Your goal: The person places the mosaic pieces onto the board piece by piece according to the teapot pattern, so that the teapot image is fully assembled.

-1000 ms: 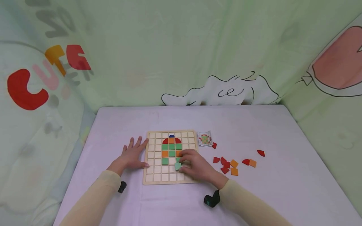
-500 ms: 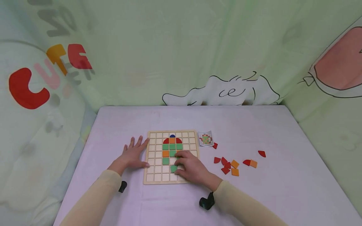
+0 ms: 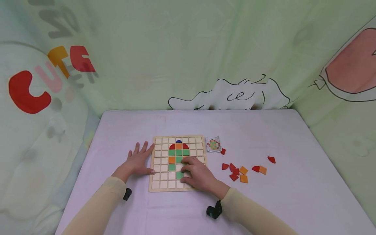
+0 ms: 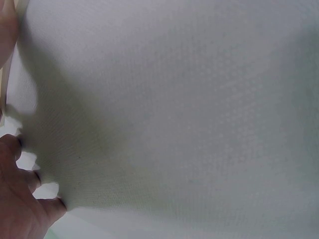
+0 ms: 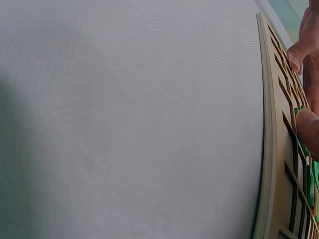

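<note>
A wooden grid board [image 3: 150, 182] lies on the table with green, orange, red and blue pieces set in its cells. My left hand [image 3: 138, 162] rests at the board's left edge, fingers spread, thumb on the frame; the left wrist view catches its fingertips [image 4: 52, 206] at the edge. Over the board's lower right part, my right hand [image 3: 201, 174] has thumb and curled fingers at a green square tile [image 3: 179, 175], which lies in a lower cell. In the right wrist view the thumb [image 5: 309, 130] touches green. That hand covers several cells.
Right of the board is a small pattern card [image 3: 213, 144] with a red piece [image 3: 223, 151] at its corner. Loose red quarter-round pieces [image 3: 233, 177] and orange squares [image 3: 243, 179] lie farther right. Printed cloth [image 3: 132, 65] hangs behind the table.
My right hand has moved slightly left, and the green square tile it pinched, raised and tilted, now lies flat in a cell. My left hand stays in place.
</note>
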The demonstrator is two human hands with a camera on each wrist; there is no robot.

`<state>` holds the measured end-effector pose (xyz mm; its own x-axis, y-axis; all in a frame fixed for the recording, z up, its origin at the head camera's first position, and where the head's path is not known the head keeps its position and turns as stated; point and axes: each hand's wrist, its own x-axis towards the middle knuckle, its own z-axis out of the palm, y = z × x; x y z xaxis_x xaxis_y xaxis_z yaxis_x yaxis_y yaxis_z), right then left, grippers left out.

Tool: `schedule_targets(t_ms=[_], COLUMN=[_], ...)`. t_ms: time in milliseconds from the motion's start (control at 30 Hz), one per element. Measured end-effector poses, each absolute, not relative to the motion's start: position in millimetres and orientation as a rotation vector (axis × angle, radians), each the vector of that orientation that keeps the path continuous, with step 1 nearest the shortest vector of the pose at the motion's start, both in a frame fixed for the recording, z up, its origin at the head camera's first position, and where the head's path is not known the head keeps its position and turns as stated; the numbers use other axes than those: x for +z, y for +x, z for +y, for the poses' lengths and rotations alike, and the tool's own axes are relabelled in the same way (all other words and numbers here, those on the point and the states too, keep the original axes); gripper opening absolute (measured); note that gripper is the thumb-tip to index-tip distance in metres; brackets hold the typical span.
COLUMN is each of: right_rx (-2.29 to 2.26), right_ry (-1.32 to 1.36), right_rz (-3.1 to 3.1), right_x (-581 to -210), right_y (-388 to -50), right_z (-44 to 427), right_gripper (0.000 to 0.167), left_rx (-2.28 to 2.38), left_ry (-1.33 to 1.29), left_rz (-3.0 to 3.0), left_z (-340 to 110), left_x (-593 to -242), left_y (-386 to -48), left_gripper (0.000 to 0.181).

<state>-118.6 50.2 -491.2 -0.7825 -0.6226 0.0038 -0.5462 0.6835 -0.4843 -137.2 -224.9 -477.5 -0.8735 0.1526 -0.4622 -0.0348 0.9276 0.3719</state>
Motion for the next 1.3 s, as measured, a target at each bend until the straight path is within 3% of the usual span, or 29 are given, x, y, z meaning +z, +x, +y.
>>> schedule_targets(t_ms=[600, 1300], right_rx=[-0.836, -0.904], right_ry=[-0.831, -0.462], right_rz=[2.667, 2.902], right_x=[-475.7, -477.1], right_y=[-120.4, -125.2], right_z=[83.2, 208.8], right_gripper=[0.045, 0.039], left_rx=[0.514, 0.508], left_ry=[0.087, 0.089], left_rz=[2.586, 2.588], left_z=[-227.7, -226.1], left_x=[-476.6, -476.5], left_y=[-134.0, -135.1], left_gripper=[0.114, 0.113])
